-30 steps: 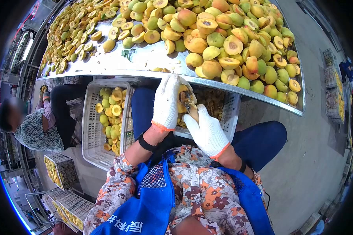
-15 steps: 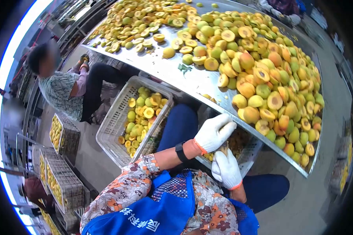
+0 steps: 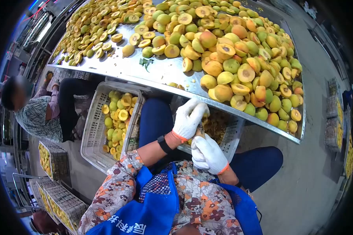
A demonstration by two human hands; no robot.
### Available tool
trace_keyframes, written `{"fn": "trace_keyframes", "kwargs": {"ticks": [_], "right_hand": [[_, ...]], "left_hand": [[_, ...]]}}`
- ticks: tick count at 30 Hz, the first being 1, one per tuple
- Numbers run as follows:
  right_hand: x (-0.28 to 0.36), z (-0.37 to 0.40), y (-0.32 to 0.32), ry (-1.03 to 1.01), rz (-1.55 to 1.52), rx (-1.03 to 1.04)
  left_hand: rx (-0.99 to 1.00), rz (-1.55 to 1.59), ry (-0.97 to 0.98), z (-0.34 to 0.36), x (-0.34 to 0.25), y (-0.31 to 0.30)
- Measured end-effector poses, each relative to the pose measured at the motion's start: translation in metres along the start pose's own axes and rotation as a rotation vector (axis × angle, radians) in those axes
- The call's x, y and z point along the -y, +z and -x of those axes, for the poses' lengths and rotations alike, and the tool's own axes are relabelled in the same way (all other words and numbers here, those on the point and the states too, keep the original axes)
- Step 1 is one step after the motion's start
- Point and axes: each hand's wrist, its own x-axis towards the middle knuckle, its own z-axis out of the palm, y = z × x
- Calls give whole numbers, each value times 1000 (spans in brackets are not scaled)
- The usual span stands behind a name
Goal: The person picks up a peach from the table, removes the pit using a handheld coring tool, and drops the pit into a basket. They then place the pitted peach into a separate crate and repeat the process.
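My left hand (image 3: 189, 118), in a white knit glove, is closed just off the near edge of the metal table, its fingers bent down and what they hold hidden. Close below it, my right hand (image 3: 210, 155), also gloved, is closed with the thumb pressed to the fingers. A small brownish piece (image 3: 200, 131) pokes out from the right hand toward the left; its kind is not clear. Beneath both hands stands a crate (image 3: 232, 141) with brownish-yellow scraps in it. Halved and whole apricots (image 3: 239, 55) are heaped on the metal table (image 3: 157, 74).
Left of my leg is a pale plastic crate (image 3: 91, 135) of apricot halves. A co-worker (image 3: 39, 111) sits at the far left. Stacked crates (image 3: 62, 199) of fruit stand at lower left, more crates (image 3: 333, 133) at right. A green leaf (image 3: 146, 63) lies on the table.
The view has swung, so the table and both hands appear further left. My hands remain close together over the crate, the small brownish piece still between them.
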Motion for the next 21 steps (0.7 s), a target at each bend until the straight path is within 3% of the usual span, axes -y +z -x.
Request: {"fn": "trace_keyframes", "kwargs": {"ticks": [1, 2, 3, 5, 7, 9, 11, 13, 15, 17, 21], "right_hand": [[0, -2, 2, -16, 13, -15], [2, -2, 7, -41, 69, -55], [2, -1, 6, -45, 71, -53], [1, 0, -1, 11, -41, 31], [-3, -3, -15, 112, -208, 281], [-3, -6, -18, 109, -250, 361], [2, -9, -15, 86, -205, 369], [3, -6, -9, 64, -186, 347], [3, -4, -1, 44, 3, 347], [3, -2, 0, 22, 74, 250], [11, -4, -12, 47, 461, -141]], "left_hand": [[-161, -104, 57, 1, 2, 5], [-193, -32, 5, 0, 3, 6], [-192, -33, 10, 1, 2, 5], [-29, 19, -174, -3, -5, -1], [-58, -143, 60, 2, 3, -3], [-17, -207, 98, 1, -1, -7], [-59, 295, -115, 4, -13, -1], [-158, 410, -55, 4, -13, 1], [-271, 816, -245, -4, -11, -17], [-380, 725, -173, -12, -20, -32], [-344, 378, -28, -2, -44, -89]]}}
